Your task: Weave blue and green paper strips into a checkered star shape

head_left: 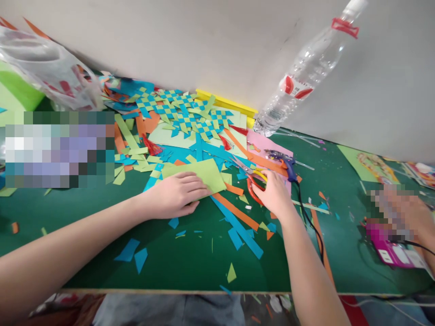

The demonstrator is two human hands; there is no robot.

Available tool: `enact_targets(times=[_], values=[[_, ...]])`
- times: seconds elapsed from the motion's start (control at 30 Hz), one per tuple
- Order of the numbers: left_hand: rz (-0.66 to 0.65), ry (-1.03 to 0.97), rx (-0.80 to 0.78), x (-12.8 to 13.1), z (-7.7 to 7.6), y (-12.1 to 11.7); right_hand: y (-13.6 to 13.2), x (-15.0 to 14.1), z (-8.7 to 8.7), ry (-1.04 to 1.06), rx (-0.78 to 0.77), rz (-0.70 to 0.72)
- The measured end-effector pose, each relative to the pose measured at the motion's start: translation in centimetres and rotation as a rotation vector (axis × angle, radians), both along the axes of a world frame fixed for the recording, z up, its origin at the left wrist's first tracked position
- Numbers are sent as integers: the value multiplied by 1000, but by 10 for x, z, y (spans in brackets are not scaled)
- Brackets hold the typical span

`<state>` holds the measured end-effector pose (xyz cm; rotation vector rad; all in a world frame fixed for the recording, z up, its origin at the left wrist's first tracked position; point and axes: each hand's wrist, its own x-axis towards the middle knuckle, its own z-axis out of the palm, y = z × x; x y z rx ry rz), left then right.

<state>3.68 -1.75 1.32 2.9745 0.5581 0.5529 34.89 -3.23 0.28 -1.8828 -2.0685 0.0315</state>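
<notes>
My left hand (181,192) lies with its fingers stretched out on a light-green sheet of paper (212,174), pressing it against the table. Scissors (251,173) with red and yellow handles are in my right hand (274,194), close to the right of that sheet. Their blades point up and left, over blue and orange paper strips. Beyond my hands is a pile of woven blue-and-green paper fish (193,113) with red tassels (152,146). Blue strips (239,228) and small paper scraps lie around the sheet.
A large plastic bottle (299,74) leans at the wall. A blue glue gun (288,165) trails a black cable on pink paper. Another person's hand (413,213) is at the right, near a purple box (385,246). A plastic bag (61,68) stands at the left.
</notes>
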Motion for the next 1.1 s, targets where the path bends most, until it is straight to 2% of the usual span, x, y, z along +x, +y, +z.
enact_targets(times=[0.17,0.37,0.57,0.8,0.93,1.1], values=[[76,3,51,0,-1,0,1,-1,-3,35,1,-50],[-53,121,-90,7,-7,-3,1,-1,-3,36,-11,-54],[-69,143,-132,6,-8,-1,1,-2,-1,64,-23,-58],[15,42,-47,1,-1,1,1,0,0,111,-9,-68],[49,25,-33,-1,-1,4,-1,-2,7,97,-6,-73],[107,95,-71,-2,-9,10,-5,-5,18,141,-28,51]])
